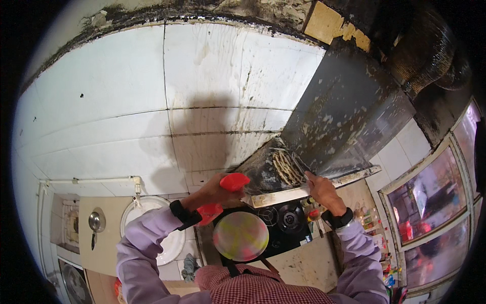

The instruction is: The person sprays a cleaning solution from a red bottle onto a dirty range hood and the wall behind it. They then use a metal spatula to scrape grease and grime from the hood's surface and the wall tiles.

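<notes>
My left hand [224,190] grips a red plastic container [234,182]. Part of it sticks out above the fingers and part below, beside the tiled wall. Up at the greasy range hood [326,125], my right hand [322,190] holds a slender tool [299,161], too blurred to name exactly. The tool reaches inside the hood, next to its slotted vent [284,167]. Thick grime and pale smears coat the hood's inner faces. Beneath both hands, a round cover with yellow, green and pink patches [241,236] lies over the left part of the black gas hob [281,243].
The hood's pale front edge [281,197] runs between my hands. At left are a round white basin [172,247], a tap pipe [136,186], a metal ladle [96,222] on a board and a grey cloth [190,266]. Bottles [368,218] line the right side below a window [429,193].
</notes>
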`<state>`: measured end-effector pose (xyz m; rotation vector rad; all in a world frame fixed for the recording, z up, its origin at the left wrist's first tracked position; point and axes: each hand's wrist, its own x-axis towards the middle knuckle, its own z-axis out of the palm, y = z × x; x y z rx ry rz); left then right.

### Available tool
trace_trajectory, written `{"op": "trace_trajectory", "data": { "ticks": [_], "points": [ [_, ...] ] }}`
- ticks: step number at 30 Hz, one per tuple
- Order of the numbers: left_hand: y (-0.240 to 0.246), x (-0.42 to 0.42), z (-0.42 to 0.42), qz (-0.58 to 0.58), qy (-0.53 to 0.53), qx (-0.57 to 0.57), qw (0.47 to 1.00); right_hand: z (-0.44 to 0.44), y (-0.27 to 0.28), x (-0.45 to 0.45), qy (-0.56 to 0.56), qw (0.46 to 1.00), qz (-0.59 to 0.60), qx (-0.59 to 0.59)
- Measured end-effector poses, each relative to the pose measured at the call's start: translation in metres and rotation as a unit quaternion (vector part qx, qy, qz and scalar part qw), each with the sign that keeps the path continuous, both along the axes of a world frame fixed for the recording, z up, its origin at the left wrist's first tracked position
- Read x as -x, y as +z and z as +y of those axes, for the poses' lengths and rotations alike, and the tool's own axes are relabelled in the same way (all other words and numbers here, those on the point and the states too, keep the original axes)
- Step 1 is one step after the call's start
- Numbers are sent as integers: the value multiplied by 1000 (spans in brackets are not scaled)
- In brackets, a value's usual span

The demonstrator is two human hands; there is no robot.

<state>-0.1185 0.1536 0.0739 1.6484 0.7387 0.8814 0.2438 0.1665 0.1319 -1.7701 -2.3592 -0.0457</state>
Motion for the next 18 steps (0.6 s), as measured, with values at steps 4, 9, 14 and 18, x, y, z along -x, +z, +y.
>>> {"op": "trace_trajectory", "data": {
  "ticks": [4, 9, 14, 18],
  "points": [
    [-9, 15, -3, 8, 25, -26, 999, -39, 41, -10, 46, 997, 59, 20],
    [-11, 30, -11, 32, 48, 18, 998, -136, 99, -7, -48, 994, 11, 100],
    [-10, 30, -13, 15, 61, 33, 997, -140, 61, -8, -24, 997, 34, 63],
    [-18, 33, -16, -3, 64, 20, 998, -100, 20, -5, -3, 998, 46, 34]
  ]
}}
